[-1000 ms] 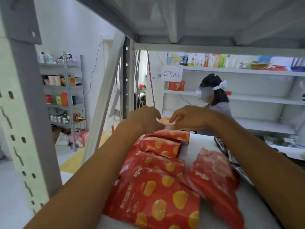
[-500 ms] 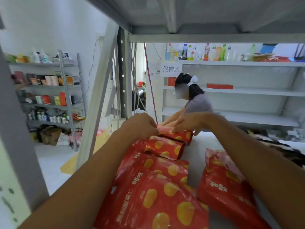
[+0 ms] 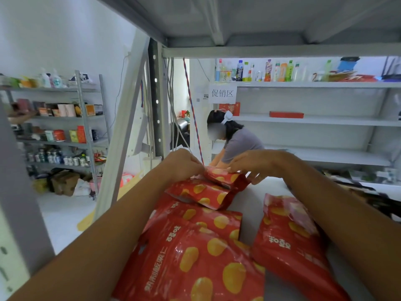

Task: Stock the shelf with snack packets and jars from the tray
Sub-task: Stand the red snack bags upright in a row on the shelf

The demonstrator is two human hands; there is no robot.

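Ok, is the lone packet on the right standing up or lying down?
Lying down. The packet lies flat on the shelf, its printed front facing up toward the camera.

Only one cam here, head-worn and wide-angle. It faces forward and a bit down into the shelf (image 3: 272, 187) bay, really close. The snack packets (image 3: 195, 257) fill the bottom, the upper shelf board (image 3: 238, 18) hangs overhead, and the far shelving (image 3: 314, 120) shows through the open back.
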